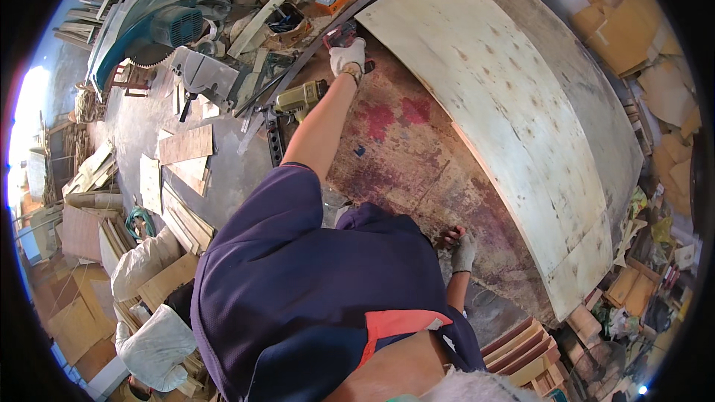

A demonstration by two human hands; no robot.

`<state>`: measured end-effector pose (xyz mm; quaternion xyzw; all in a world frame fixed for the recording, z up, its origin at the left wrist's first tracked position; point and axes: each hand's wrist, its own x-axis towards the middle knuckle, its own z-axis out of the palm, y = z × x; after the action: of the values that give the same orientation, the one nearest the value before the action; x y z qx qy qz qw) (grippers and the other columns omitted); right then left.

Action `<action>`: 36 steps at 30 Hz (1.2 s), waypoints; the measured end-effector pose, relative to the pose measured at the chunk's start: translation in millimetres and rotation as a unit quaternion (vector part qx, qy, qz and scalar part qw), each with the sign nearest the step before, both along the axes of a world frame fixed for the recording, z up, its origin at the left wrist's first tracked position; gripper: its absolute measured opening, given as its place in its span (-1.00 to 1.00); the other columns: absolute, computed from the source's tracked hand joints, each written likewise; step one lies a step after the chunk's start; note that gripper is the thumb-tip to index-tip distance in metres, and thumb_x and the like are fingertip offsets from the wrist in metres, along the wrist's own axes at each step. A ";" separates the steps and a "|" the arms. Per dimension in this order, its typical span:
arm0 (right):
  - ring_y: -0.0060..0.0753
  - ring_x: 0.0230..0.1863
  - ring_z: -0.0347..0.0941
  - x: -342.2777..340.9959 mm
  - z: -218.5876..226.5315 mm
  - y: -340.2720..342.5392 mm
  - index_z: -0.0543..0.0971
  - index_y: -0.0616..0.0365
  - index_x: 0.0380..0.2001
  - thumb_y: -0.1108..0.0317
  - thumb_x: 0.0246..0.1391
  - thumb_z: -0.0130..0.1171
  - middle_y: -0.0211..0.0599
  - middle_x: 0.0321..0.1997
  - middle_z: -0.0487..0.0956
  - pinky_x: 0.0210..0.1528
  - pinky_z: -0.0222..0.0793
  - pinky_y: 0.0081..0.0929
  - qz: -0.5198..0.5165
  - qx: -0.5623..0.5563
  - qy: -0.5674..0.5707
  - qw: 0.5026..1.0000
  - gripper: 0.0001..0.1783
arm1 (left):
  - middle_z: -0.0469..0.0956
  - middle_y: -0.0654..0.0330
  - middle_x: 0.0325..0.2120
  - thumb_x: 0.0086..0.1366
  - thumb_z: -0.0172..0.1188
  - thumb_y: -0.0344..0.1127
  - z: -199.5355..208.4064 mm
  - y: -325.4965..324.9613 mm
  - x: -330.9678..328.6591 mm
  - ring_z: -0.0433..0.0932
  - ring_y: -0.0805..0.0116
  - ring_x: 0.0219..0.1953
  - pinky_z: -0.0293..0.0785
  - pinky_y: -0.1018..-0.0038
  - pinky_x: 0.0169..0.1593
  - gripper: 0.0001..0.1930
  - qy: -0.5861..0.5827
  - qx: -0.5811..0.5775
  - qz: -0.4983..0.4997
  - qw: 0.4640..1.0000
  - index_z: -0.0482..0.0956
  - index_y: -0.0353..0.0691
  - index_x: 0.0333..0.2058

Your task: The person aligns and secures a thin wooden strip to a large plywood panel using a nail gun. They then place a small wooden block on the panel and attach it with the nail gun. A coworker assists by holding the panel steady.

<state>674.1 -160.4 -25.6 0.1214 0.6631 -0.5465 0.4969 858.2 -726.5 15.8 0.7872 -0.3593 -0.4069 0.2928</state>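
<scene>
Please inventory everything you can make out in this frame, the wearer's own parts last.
Work surface: 1, brown with reddish stains, centre
Wood sheet: at least 1, cream with dark spots, right of centre
Power tool: 1, red and black, upper centre
Nail-gun-like tool: 1, olive, left of centre
Machine saw: 1, teal and grey, upper left
Loose boards: many, tan, left
Coiled hose or cord: 1, green, left
Flat sheets: many, tan, upper right
Other person: 1, light top, lower left
Left hand: 1, white glove, gripping the power tool
Right hand: 1, greyish glove, lower centre-right
</scene>
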 end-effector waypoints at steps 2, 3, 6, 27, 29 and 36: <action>-0.30 -0.49 0.56 -1.6 -0.6 0.4 0.56 0.21 -0.12 0.22 0.33 0.13 -0.30 -0.41 0.60 -0.50 0.41 -0.35 -0.001 0.006 -0.002 1.000 -0.74 | 0.69 -0.01 -0.28 0.00 0.42 0.01 0.9 -12.4 22.8 0.70 0.21 -0.31 0.61 0.34 -0.24 -0.39 0.011 0.001 -0.054 0.998 0.59 -0.44 -0.14; -0.30 -0.48 0.57 -2.7 -0.8 1.1 0.56 0.21 -0.13 0.22 0.33 0.13 -0.30 -0.41 0.60 -0.50 0.41 -0.34 0.001 0.003 -0.003 1.000 -0.74 | 0.70 0.01 -0.33 0.00 0.42 0.01 -0.1 -17.1 34.9 0.70 0.26 -0.36 0.60 0.37 -0.29 -0.41 0.012 -0.010 -0.077 0.997 0.62 -0.43 -0.18; -0.30 -0.47 0.59 -4.1 -1.7 4.0 0.57 0.25 -0.12 0.21 0.33 0.13 -0.26 -0.40 0.62 -0.50 0.46 -0.35 -0.002 -0.012 -0.008 1.000 -0.71 | 0.65 0.19 -0.45 0.10 0.37 -0.25 0.3 -34.2 59.1 0.58 0.32 -0.54 0.51 0.35 -0.46 -0.78 0.197 -0.015 -0.019 0.980 0.66 -0.21 -0.29; -0.35 -0.42 0.64 3.8 1.7 2.1 0.58 0.20 -0.22 0.17 0.25 0.24 -0.22 -0.36 0.66 -0.46 0.52 -0.40 -0.012 -0.037 -0.017 0.999 -0.72 | 0.56 0.16 -0.40 0.22 0.30 0.07 -21.1 46.5 62.1 0.57 0.18 -0.27 0.48 0.23 -0.21 -0.54 0.010 -0.264 -0.320 0.910 0.55 -0.26 -0.22; -0.37 -0.46 0.63 3.8 1.8 0.6 0.57 0.17 -0.22 0.20 0.26 0.17 -0.24 -0.37 0.66 -0.49 0.51 -0.42 -0.070 -0.075 0.006 0.995 -0.76 | 0.60 0.19 -0.29 0.27 0.26 0.08 -47.5 80.0 -12.2 0.56 0.27 -0.17 0.45 0.27 -0.12 -0.56 0.359 0.041 -0.258 0.896 0.57 -0.23 -0.17; -0.30 -0.43 0.63 -113.0 5.8 102.1 0.44 0.08 0.04 0.12 0.29 0.14 -0.23 -0.29 0.60 -0.50 0.55 -0.33 -0.427 -0.061 0.037 0.901 -0.63 | 0.61 0.11 -0.03 0.30 0.19 0.05 -87.5 167.5 -177.8 0.51 0.17 0.08 0.36 0.23 0.23 -0.47 0.424 0.031 -0.161 0.891 0.57 -0.31 0.02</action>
<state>561.1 -58.3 -19.8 0.3424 0.5308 -0.7496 0.1977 680.5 -559.0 -71.8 0.4797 -0.3097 -0.7545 0.3234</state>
